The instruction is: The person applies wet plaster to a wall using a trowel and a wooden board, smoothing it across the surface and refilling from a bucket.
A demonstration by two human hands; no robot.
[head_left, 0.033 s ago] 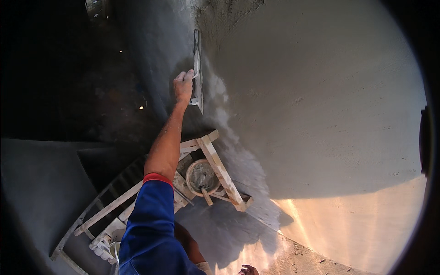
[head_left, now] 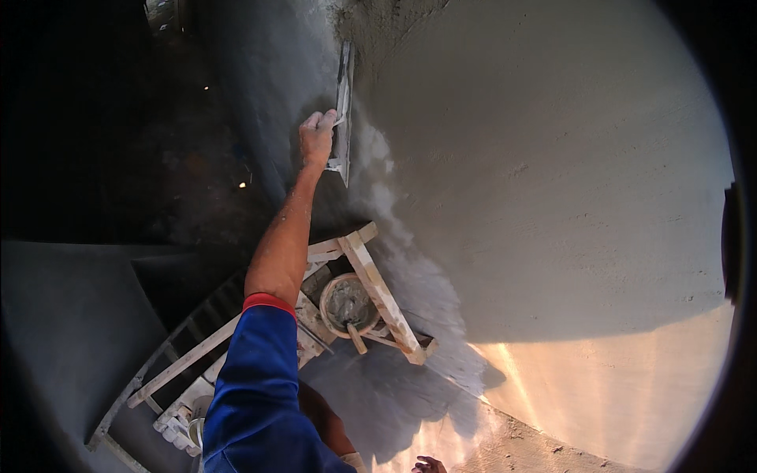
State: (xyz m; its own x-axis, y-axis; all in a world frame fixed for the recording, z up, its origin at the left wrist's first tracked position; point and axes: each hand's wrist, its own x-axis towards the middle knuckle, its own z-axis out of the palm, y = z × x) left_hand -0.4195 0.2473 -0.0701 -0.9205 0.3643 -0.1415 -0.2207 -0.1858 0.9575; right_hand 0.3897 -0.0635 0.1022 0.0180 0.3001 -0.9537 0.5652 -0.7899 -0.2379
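My left hand (head_left: 317,138), dusted with grey, grips the handle of a plastering trowel (head_left: 344,114). The arm is stretched out far ahead. I see the trowel's long blade almost edge-on, close against the grey plastered wall (head_left: 512,173); whether its whole face touches cannot be made out. Just beyond its far end the plaster looks rougher. At the bottom edge, right of the blue sleeve, is my right hand (head_left: 428,466), dark and mostly cut off by the picture's edge, so its grip is unclear.
Below the left hand stands a whitish wooden frame (head_left: 382,296). A round bucket (head_left: 325,303) of grey mortar sits within it, a wooden-handled tool (head_left: 356,339) leaning in. Lower left, a white pail (head_left: 195,430) stands near a curved ladder-like rail (head_left: 126,394). Sunlight strikes the lower right wall.
My left hand and the trowel have shifted slightly farther up along the wall, the trowel's far end a little to the right. The right hand has hardly moved.
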